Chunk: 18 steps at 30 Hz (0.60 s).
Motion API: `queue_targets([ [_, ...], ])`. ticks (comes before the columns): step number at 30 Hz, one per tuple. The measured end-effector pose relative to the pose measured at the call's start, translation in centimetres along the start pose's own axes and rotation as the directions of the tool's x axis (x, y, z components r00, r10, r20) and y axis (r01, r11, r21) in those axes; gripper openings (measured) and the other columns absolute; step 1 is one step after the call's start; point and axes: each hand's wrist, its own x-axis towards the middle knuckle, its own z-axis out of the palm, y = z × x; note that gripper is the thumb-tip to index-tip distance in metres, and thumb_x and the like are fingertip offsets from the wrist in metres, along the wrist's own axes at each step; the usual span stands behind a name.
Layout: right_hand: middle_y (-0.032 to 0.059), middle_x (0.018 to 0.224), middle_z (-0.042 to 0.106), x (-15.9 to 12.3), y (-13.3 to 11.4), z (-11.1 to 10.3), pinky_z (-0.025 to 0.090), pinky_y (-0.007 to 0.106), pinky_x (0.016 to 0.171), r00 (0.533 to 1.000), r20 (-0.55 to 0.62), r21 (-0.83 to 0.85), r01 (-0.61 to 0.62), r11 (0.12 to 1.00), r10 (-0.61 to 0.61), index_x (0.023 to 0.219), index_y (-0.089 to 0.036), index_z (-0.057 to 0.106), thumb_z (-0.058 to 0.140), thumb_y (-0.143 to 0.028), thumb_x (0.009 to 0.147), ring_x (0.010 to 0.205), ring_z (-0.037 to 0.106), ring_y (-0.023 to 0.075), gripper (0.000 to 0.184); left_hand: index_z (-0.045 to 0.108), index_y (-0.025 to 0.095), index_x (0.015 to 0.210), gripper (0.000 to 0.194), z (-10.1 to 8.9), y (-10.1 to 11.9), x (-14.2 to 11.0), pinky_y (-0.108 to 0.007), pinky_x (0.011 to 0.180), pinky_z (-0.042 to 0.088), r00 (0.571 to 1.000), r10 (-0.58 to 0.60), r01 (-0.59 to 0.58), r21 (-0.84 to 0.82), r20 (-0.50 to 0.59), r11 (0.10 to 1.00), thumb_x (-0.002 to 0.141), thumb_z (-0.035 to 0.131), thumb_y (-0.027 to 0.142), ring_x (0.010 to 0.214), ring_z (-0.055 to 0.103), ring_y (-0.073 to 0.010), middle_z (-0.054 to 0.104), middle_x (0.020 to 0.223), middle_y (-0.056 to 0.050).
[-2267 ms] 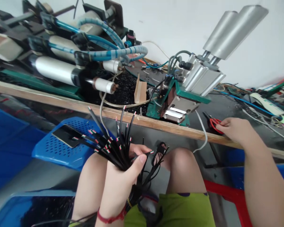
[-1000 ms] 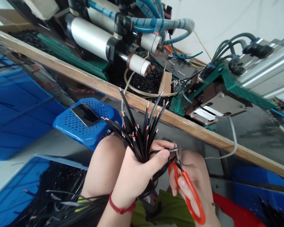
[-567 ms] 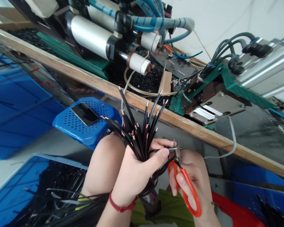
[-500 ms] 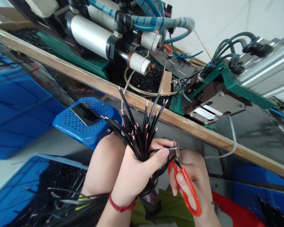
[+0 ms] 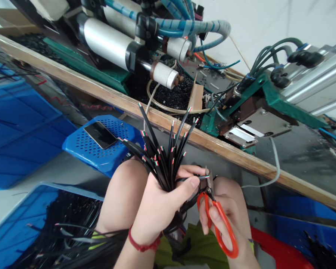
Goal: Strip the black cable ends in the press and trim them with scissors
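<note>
Head view: my main worry from here is the single cable [image 5: 201, 177], its tip sitting between the parted blades of the orange-handled scissors [image 5: 218, 210], right beside the left fingertips. If the blades closed a little too far back, I judge they could nick the inner wires or catch a finger; a slack pinch could also let the tip roll aside. The black cable bundle [image 5: 168, 172] fans upward, and a loosened palm might let strands slide out. As for pose, the left hand [image 5: 164, 196] wraps the bundle over the lap — fingers clamped around it, thumb and fingertips pressing the lone cable out sideways toward the right. The right hand [image 5: 226, 207] comes up from below, thumb and fingers curled through the handles, blades pointing upward — whether metal touches the sheath, I cannot tell.
</note>
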Motion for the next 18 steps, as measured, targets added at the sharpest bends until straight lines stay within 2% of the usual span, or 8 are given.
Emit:
queue_targets([
  [7, 0.0049, 0.048, 0.062, 0.7, -1.2, 1.0, 0.031, 0.023, 0.047, 0.995, -0.081, -0.009, 0.061, 0.998, -0.061, 0.058, -0.018, 0.064, 0.065, -0.075, 0.111, 0.045, 0.052, 0.0102, 0.078, 0.085, 0.026, 0.08, 0.019, 0.2, 0.1, 0.2, -0.025, 0.095, 0.069, 1.0, -0.016, 0.016, -0.003, -0.008, 1.0, 0.098, 0.09, 0.019, 0.102, 0.09, -0.0197, 0.095, 0.107, -0.002],
  [18, 0.0043, 0.051, 0.058, 0.6, -1.2, 0.6, 0.031, 0.028, 0.05, 1.0, -0.022, -0.012, -0.009, 1.0, 0.008, 0.061, -0.02, 0.062, 0.06, -0.08, 0.109, 0.049, 0.05, 0.0131, 0.077, 0.087, 0.026, 0.082, 0.018, 0.1, -0.1, 0.0, -0.026, 0.094, 0.07, 0.999, -0.038, 0.038, -0.017, 0.008, 0.999, 0.099, 0.092, 0.024, 0.103, 0.09, -0.0215, 0.094, 0.107, -0.003],
])
